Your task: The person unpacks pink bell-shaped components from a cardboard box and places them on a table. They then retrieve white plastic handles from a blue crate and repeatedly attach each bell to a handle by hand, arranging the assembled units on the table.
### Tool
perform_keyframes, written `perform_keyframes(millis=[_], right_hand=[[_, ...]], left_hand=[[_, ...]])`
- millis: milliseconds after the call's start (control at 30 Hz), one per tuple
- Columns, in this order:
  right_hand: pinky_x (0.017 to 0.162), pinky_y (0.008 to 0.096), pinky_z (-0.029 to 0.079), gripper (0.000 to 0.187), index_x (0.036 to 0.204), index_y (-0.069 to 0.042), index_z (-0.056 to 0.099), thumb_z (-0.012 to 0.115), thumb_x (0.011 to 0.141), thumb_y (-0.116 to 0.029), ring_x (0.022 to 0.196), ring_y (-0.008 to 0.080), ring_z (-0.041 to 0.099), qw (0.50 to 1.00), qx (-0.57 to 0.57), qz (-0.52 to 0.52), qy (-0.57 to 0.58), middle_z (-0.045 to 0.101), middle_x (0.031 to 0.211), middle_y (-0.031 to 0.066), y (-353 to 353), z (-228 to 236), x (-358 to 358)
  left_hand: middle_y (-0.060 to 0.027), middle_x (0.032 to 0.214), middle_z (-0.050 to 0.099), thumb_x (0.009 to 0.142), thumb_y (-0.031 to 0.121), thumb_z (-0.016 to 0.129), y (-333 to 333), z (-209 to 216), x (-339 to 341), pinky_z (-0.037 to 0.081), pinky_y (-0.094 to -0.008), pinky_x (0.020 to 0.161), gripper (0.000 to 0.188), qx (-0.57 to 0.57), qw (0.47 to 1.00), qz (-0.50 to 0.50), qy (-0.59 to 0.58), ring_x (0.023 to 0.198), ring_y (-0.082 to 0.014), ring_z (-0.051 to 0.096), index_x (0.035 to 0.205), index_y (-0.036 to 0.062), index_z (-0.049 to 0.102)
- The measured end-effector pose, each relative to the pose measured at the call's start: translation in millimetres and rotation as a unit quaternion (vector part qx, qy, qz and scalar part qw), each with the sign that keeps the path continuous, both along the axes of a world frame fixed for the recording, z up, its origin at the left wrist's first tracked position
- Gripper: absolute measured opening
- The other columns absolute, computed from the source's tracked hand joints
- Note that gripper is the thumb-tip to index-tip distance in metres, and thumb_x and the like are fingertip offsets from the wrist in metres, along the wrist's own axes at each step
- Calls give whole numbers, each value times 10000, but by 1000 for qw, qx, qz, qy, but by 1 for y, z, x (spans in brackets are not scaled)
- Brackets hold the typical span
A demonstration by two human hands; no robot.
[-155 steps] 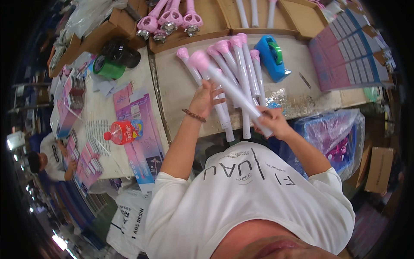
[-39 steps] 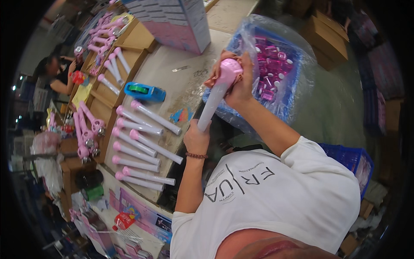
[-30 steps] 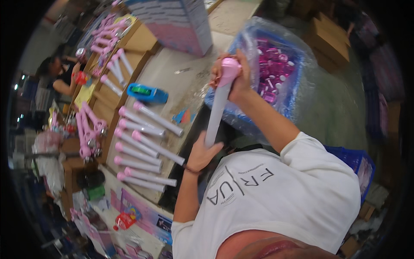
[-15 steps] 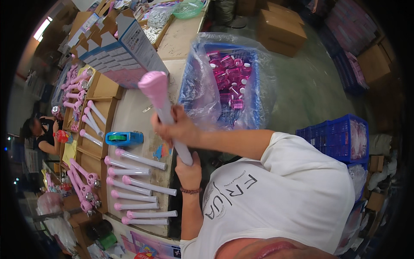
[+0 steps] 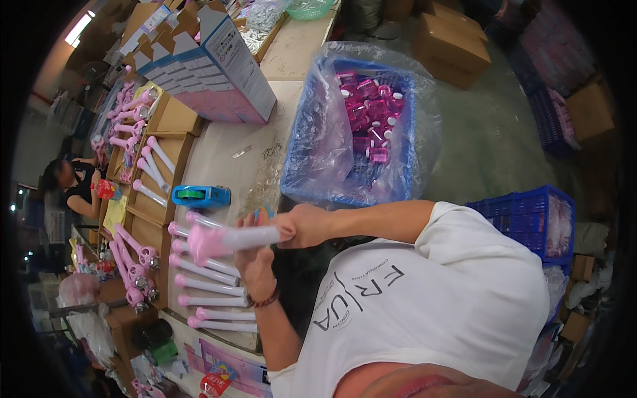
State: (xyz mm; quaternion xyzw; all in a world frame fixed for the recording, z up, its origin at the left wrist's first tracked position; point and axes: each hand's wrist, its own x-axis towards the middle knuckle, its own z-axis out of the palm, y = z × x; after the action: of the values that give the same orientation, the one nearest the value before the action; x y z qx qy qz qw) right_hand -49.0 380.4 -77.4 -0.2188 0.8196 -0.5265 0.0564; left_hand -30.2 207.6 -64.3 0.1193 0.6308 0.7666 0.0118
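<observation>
A white tube with a flared pink head (image 5: 207, 246) lies crosswise in front of me, its pink end blurred and pointing left. My right hand (image 5: 306, 225) is closed round its plain white end. My left hand (image 5: 257, 268), with a dark bracelet at the wrist, is closed about the middle of the tube; its fingers show above and its thumb below, partly hidden. Beneath and to the left, several similar pink-ended white tubes (image 5: 211, 285) lie in a row on the table (image 5: 219, 169). A blue tape dispenser (image 5: 202, 196) with a green roll stands just beyond them.
A blue crate (image 5: 290, 159) lined with clear plastic holds magenta bottles with white caps. An open carton (image 5: 245, 76) stands on the table. Cardboard trays (image 5: 174, 138) hold tubes and pink parts. A person (image 5: 79, 192) sits at the far left. Blue crates (image 5: 557, 219) are stacked at right.
The tube has swung from nearly upright to lying crosswise, its pink head going down and left. My right hand has shifted to its white end, my left hand toward its middle.
</observation>
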Motion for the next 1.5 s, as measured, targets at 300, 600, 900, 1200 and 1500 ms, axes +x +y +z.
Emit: perform_keyframes(millis=[300,600,900,1200,1500], right_hand=[[584,338,523,283,916,-65,546,666,821,-303,623,230,661,954,31,179,-240,602,742,93,-6,33,17],[678,305,418,479,762,-28,518,404,988,-435,653,136,521,854,-501,-32,-136,554,733,85,-35,8,7],[493,258,432,452,975,-49,571,512,906,-492,534,124,529,925,-55,219,-306,578,703,51,-48,-13,-16],[402,257,354,258,859,-34,607,684,775,-265,447,85,454,919,21,169,-355,531,645,7,-125,-94,-5],[437,261,410,315,883,-80,547,638,858,-380,488,108,522,985,14,7,-171,546,618,20,-265,-29,-220]], left_hand=[[-30,831,598,899,210,534,-79,-18,-25,540,-309,707,152,398,881,205,-150,746,-158,599,868,62,546],[-2,763,558,830,232,589,-56,-52,-12,503,-264,604,158,570,753,245,-220,633,-128,555,829,83,536],[-50,704,559,903,277,582,-109,-26,29,496,-418,642,200,352,825,397,-192,662,-227,580,852,99,508],[-136,1173,541,842,268,685,-189,-114,51,519,-374,793,643,29,852,436,-289,991,-243,566,1329,-25,385],[-180,1173,535,785,255,696,-278,-166,138,467,-378,866,534,-335,745,520,-248,1013,-287,557,1211,-16,521]])
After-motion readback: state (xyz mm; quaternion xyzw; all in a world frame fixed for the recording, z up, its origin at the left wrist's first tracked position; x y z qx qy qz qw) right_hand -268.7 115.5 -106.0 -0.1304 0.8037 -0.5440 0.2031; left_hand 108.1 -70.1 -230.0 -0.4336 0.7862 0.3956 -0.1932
